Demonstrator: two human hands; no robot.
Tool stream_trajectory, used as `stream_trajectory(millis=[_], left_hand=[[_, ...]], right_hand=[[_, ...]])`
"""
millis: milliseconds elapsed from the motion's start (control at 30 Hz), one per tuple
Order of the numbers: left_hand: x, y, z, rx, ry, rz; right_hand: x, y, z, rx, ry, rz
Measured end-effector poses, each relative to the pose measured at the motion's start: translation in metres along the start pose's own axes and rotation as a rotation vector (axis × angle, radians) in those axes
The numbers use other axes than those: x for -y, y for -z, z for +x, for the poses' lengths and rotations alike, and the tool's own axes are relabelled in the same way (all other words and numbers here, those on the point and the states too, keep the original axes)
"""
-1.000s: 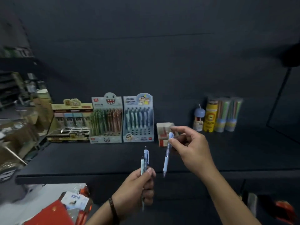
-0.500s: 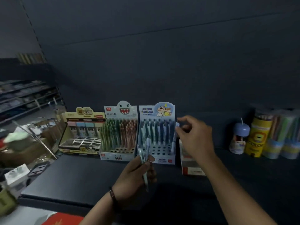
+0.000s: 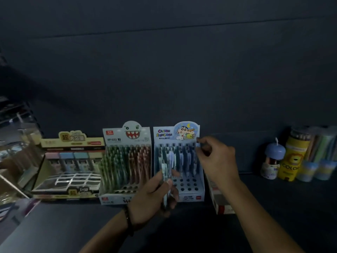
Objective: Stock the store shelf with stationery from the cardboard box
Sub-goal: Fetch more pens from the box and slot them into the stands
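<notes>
A yellow display box (image 3: 71,167) of pastel-capped cases stands far left, touching a monster-faced pen display (image 3: 127,161) on its right. Far right, a blue-capped little bottle (image 3: 273,157), a yellow lion tube (image 3: 291,159) and pastel tubes (image 3: 321,161) cluster before the dark back wall (image 3: 164,70).

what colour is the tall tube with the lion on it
Yellow, with a lion face; the tall tube shows only in the head view.
</notes>
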State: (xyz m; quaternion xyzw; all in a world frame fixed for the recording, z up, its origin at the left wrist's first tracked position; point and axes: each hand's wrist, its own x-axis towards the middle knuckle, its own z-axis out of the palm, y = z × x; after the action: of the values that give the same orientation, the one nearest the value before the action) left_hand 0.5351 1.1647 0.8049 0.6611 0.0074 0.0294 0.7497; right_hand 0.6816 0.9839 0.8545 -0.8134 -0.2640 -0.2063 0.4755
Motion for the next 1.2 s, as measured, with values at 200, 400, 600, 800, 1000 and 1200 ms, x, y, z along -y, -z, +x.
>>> stream_trajectory(millis=[200, 400, 600, 800, 1000, 1200], left_hand=[[0.010, 0.008, 0.012, 0.088, 0.093, -0.221], [0.011, 0.019, 0.008, 0.194, 0.080, -0.358], [0.011, 0.018, 0.009, 0.163, -0.013, -0.283], [0.014, 0.021, 0.009, 0.132, -0.065, -0.085], [0.012, 0.023, 0.009, 0.152, -0.057, -0.086], [0.001, 0.036, 0.003, 0.147, -0.008, -0.010]], right_hand=[[0.005, -0.005, -0.002, -0.012, 0.018, -0.101], [0.001, -0.009, -0.007, 0.088, -0.065, -0.158], [0.028, 0.003, -0.014, 0.036, -0.023, -0.057], [0.057, -0.012, -0.032, 0.169, -0.057, 0.308], [0.062, -0.020, -0.036, 0.158, -0.057, 0.427], [0.053, 0.004, -0.027, -0.149, 0.009, 0.382]])
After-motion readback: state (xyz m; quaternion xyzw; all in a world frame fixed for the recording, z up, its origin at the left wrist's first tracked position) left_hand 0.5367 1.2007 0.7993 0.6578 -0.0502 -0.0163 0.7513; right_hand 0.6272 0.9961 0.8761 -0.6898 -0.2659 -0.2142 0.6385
